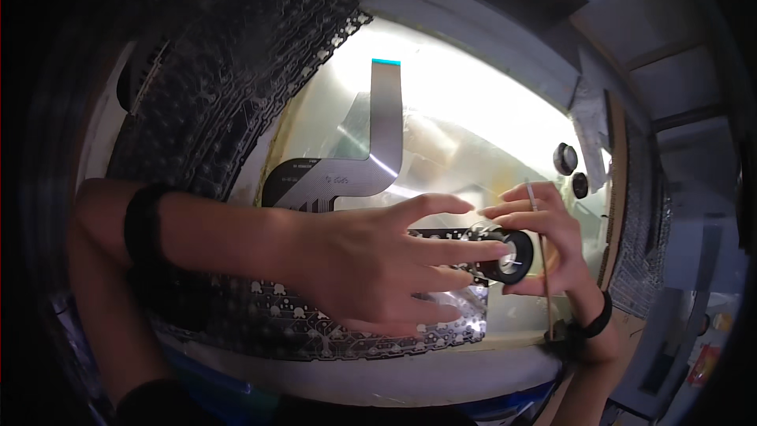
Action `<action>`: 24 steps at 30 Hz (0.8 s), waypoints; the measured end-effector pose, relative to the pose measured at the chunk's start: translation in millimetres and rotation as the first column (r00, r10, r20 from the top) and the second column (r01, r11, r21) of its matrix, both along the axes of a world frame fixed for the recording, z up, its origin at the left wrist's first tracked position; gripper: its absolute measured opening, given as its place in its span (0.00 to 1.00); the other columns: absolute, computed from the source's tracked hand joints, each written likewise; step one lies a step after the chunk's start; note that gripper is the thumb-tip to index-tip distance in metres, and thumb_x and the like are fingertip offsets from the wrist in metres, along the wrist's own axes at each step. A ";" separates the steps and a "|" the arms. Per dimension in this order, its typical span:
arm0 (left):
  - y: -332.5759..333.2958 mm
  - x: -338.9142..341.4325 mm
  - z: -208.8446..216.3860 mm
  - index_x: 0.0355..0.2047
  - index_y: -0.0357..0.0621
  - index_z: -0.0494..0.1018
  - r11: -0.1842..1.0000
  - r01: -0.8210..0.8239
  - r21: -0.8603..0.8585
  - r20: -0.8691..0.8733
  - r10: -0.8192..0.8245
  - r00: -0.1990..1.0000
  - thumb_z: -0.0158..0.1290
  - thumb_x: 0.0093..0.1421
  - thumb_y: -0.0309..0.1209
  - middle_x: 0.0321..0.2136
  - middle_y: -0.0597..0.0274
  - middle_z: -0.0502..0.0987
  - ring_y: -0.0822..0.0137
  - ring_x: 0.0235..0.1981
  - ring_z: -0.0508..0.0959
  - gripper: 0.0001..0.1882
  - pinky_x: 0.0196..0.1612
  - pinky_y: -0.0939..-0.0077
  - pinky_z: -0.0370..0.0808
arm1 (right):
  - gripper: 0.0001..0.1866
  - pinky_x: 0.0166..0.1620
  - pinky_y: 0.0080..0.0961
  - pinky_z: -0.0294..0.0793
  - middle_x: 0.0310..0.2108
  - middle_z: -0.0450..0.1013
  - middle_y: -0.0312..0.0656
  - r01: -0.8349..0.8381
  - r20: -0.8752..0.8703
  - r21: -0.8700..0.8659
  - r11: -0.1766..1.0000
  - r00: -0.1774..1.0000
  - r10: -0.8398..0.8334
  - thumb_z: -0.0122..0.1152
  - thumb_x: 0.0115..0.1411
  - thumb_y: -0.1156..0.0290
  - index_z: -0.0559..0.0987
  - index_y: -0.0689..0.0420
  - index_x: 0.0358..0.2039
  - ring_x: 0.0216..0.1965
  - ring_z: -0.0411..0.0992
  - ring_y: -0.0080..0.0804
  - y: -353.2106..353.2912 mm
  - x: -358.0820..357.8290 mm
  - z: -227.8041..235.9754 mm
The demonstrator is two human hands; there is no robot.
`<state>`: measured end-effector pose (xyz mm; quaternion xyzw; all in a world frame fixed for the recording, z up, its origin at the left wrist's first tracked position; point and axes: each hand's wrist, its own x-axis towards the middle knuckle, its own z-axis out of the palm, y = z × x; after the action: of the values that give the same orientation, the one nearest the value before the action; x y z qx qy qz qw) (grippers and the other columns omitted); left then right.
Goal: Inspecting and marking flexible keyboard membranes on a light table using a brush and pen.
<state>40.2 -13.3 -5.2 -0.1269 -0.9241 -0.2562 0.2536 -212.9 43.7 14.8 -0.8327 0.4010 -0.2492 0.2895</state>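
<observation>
My left hand (371, 260) lies flat over a dark flexible circuit sheet (292, 319) with silvery traces and pads, its fingers stretched out and apart. Its index fingertip reaches the top of a black-rimmed magnifying loupe (526, 254), seemingly touching it. Around the loupe curl the thumb and fingers of my right hand (556, 229), which also keeps a thin stick (546, 292) between its fingers. The loupe stands over the sheet's right end. From the sheet a grey ribbon tail (386, 122) with a blue tip runs away from me. My left hand hides part of the sheet.
Beneath everything is a brightly lit, glowing work surface (457, 142). A stack of similar dark circuit sheets (229, 71) lies at the far left. Two small dark round pieces (564, 158) sit at the right, near a crumpled clear plastic piece (590, 130). A raised edge borders the far side.
</observation>
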 end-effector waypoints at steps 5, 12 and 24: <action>0.4 1.0 6.2 0.42 0.51 0.73 0.998 0.038 -0.040 0.063 -0.035 0.997 0.51 0.54 0.42 0.45 0.61 0.71 0.60 0.56 0.64 0.17 0.54 0.47 0.52 | 0.29 0.50 0.32 0.64 0.44 0.73 0.35 0.013 0.021 0.012 1.000 1.000 -0.013 0.73 0.35 0.62 0.75 0.53 0.42 0.47 0.64 0.36 4.8 3.6 4.8; 6.6 0.9 21.4 0.42 0.53 0.72 0.995 -0.010 -0.096 0.211 0.030 0.977 0.50 0.54 0.42 0.42 0.63 0.72 0.64 0.56 0.64 0.16 0.56 0.49 0.50 | 0.30 0.49 0.32 0.65 0.43 0.71 0.35 -0.001 0.039 -0.043 0.999 0.999 0.003 0.69 0.39 0.59 0.73 0.53 0.45 0.46 0.64 0.39 6.2 -0.6 0.7; 11.9 3.4 23.1 0.30 0.64 0.78 0.982 -0.100 -0.161 0.280 0.143 0.949 0.54 0.48 0.40 0.34 0.74 0.78 0.80 0.44 0.72 0.08 0.47 0.54 0.63 | 0.34 0.44 0.29 0.67 0.32 0.75 0.43 0.027 0.573 0.226 0.974 0.805 -0.155 0.39 0.54 0.36 0.72 0.57 0.39 0.43 0.65 0.36 -11.1 -3.5 -10.4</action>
<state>43.7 -1.3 17.8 -0.0488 -0.9735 -0.1882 0.1205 -216.4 32.6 4.3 -0.6598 0.3553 -0.4647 0.4717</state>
